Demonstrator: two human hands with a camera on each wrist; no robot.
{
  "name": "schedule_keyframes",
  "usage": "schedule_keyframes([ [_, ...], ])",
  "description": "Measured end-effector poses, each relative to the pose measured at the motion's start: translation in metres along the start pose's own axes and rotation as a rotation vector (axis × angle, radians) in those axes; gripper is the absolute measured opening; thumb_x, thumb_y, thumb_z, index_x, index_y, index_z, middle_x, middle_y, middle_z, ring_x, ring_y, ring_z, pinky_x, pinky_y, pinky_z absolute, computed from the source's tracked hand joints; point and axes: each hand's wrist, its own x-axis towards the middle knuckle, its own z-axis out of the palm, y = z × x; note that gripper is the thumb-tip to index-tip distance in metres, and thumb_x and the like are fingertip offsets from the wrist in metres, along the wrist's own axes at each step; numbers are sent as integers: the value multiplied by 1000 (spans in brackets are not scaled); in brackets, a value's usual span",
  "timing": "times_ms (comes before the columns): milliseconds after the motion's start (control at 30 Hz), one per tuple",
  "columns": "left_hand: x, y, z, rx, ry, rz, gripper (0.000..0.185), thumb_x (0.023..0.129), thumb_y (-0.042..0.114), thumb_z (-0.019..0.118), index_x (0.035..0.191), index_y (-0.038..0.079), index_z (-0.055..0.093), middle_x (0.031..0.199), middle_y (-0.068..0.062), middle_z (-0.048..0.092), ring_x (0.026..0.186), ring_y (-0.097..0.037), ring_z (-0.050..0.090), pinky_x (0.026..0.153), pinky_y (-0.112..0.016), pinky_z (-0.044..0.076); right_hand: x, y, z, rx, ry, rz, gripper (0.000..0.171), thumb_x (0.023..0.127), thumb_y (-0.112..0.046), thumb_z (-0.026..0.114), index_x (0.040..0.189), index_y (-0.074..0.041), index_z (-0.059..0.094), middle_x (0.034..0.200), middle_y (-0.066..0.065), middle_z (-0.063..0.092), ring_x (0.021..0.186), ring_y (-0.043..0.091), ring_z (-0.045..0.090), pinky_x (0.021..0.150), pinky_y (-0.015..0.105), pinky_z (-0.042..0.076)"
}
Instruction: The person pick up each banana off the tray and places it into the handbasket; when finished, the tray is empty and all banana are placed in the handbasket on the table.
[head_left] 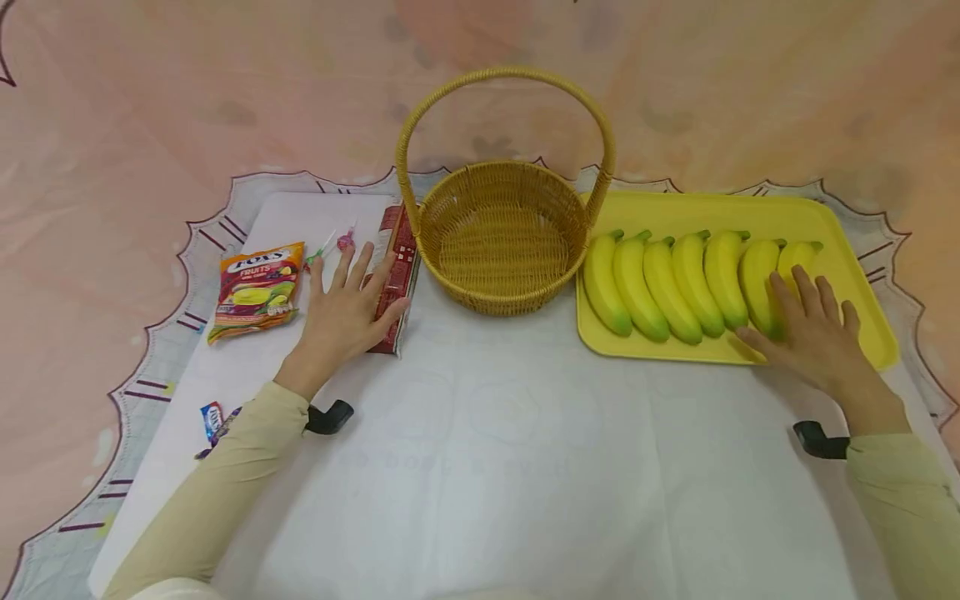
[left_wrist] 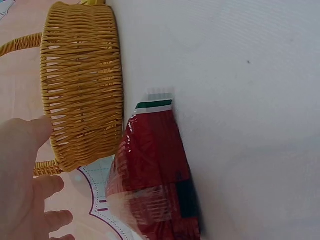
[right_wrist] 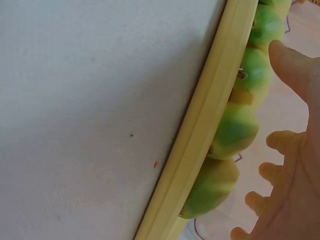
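- Yellow tray (head_left: 847, 250) holds seven bananas (head_left: 693, 283); the flat right hand (head_left: 813, 333) touches them.
- Flat left hand (head_left: 345, 312) rests on a red packet (head_left: 396, 267).
- Woven basket (head_left: 502, 237) holds nothing.

Light bright, even, diffuse; shadows soft and short, faint one at 6 o'clock of basket (head_left: 501, 237). Mild glare on white table (head_left: 480, 450) and on red packet (left_wrist: 152, 175) film. Head view bows outward at edges. Wrist views soft: left hand (left_wrist: 25, 185) blurred, bananas (right_wrist: 235, 130) slightly out of focus.
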Motion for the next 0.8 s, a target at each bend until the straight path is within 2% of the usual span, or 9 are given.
schedule_keyframes([
  [233, 0, 4, 2, -34, 0, -11, 75, 92, 64, 34, 153, 28, 10, 160, -10, 8, 147, -36, 3, 114, -62, -9, 1, 3, -1, -11, 21, 4, 88, 91, -54, 47, 153, -14, -2, 156, 18, -19, 140, 47, -19, 102, 75, -10],
  [400, -2, 5, 4, -20, 2, -23, 75, 92, 63, 35, 153, 28, 11, 160, -10, 9, 147, -35, 4, 113, -61, -12, 0, 1, -1, 11, 32, -4, 89, 91, -52, 49, 153, -13, -2, 156, 19, -18, 140, 47, -19, 102, 74, -12],
  [467, -3, 4, 4, -20, 3, -29, 74, 92, 63, 35, 153, 27, 12, 160, -10, 10, 147, -35, 5, 114, -61, -10, 0, 1, 0, 29, 33, -7, 89, 91, -51, 50, 153, -11, 0, 156, 21, -16, 140, 47, -18, 103, 74, -11],
  [533, -3, 4, 4, -40, 11, -37, 73, 92, 62, 36, 153, 26, 14, 159, -11, 13, 146, -36, 9, 114, -62, -2, 1, 2, 0, 62, 37, -2, 87, 92, -48, 50, 152, -8, 1, 155, 25, -13, 140, 50, -14, 103, 74, -9],
  [667, 5, 6, -2, -186, 64, -51, 70, 94, 56, 40, 152, 22, 21, 156, -12, 22, 142, -37, 22, 111, -63, 20, 8, 10, -5, 174, 71, 66, 78, 97, -41, 44, 151, -2, 3, 154, 30, -9, 137, 57, -4, 103, 76, 1],
  [800, 19, 10, -9, -450, 186, -58, 63, 94, 45, 48, 148, 18, 30, 150, -12, 34, 135, -34, 36, 106, -59, 34, 15, 21, -12, 312, 106, 178, 75, 99, -41, 37, 150, 0, 2, 152, 34, 0, 133, 60, 11, 101, 75, 16],
])
